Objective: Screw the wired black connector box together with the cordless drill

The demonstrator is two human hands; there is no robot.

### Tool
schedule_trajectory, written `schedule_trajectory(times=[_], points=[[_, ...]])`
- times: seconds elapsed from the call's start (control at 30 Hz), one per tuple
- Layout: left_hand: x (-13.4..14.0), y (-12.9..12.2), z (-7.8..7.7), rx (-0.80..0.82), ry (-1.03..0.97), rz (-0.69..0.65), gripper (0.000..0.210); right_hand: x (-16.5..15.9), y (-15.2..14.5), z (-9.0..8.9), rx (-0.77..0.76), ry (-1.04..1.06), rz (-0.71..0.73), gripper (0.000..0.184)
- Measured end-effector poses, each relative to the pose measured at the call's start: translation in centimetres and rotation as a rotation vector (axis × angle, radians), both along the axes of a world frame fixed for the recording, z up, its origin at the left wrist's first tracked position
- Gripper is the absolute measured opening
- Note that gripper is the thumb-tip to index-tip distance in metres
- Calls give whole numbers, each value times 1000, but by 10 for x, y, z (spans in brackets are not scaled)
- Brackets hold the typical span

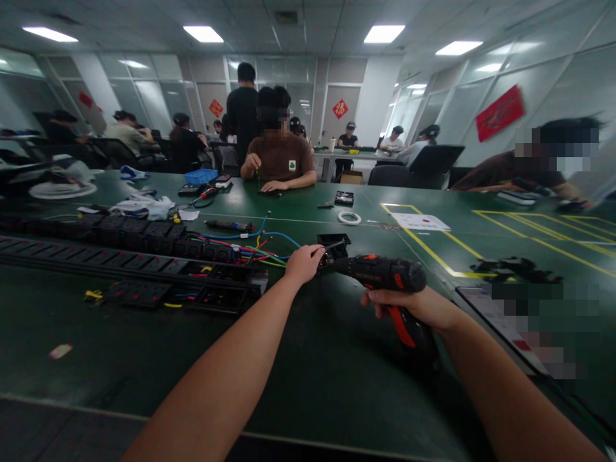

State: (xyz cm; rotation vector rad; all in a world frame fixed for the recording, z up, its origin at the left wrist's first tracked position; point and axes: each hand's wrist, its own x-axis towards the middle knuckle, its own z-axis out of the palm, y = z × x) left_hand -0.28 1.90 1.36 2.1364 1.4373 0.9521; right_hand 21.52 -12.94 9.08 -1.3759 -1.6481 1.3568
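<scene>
My right hand (423, 307) is wrapped round the handle of a black and orange cordless drill (380, 272). The drill lies level and points left, its tip close to my left hand. The fingers of my left hand (305, 264) are closed at a small black housing (339, 240), where coloured wires (269, 256) run in from the left. What exactly they pinch is hidden. Those wires come from a long row of black socket modules (144, 232). In front of the row lies a long black slotted strip (96, 255), with another short socket piece (139, 292) nearer me.
Across the green table (192, 378) a co-worker (282, 157) handles a small part. A black tool (230, 226), a white tape roll (349, 218), a blue basket (201, 176) and a paper sheet (420, 222) lie beyond my hands. To the right are a flat panel (495, 324) and black clutter (517, 269).
</scene>
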Motion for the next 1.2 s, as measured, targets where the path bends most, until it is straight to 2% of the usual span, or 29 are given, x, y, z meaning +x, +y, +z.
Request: schedule_trajectory(times=[0.2, 0.43, 1.2], points=[[0, 0, 1, -3, 10, 4, 41, 1, 1, -2, 49, -50, -29, 34], [1, -1, 1, 2, 3, 4, 41, 3, 1, -2, 39, -78, -47, 26], [1, -1, 1, 4, 3, 0, 40, 1, 0, 1, 44, -102, -13, 23]])
